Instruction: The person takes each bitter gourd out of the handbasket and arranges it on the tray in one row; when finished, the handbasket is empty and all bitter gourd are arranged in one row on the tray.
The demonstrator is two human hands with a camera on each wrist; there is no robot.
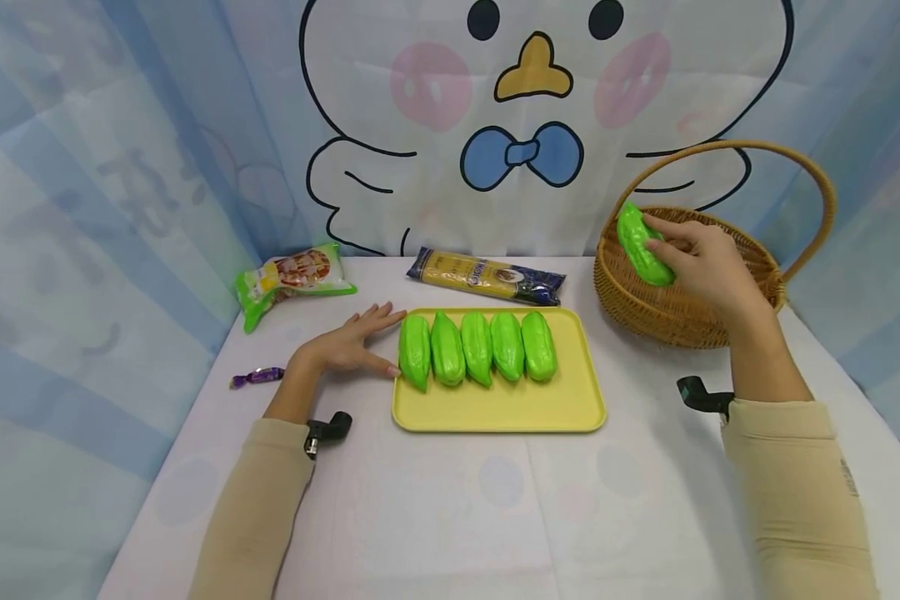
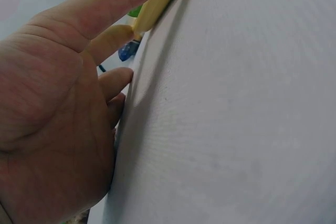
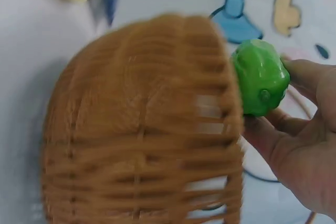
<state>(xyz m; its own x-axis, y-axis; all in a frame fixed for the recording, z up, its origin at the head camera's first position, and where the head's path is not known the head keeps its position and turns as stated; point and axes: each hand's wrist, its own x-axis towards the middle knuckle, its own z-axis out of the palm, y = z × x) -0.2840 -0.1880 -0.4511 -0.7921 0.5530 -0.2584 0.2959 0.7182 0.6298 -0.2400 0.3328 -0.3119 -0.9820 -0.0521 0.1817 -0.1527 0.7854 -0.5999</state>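
Note:
My right hand (image 1: 701, 258) pinches a glossy, lumpy green toy vegetable (image 1: 643, 246), stubby like a gourd, between thumb and fingers. It is held over the left rim of a brown wicker basket (image 1: 645, 312) with a tall arched handle. In the right wrist view the green toy vegetable (image 3: 260, 77) shows one end, beside the basket's rim. My left hand (image 1: 348, 342) lies with fingers spread, at the left edge of a yellow tray (image 1: 495, 412). Several similar green toy vegetables (image 1: 477, 348) lie side by side on the tray. The basket's inside is partly hidden by my right hand.
Behind the tray lies a yellow and dark-blue packet (image 1: 487, 277). A green snack bag (image 1: 296, 279) rests at the back left, with a small purple-wrapped candy (image 1: 257, 377) in front of it. A printed curtain (image 1: 521, 208) hangs along the table's back edge.

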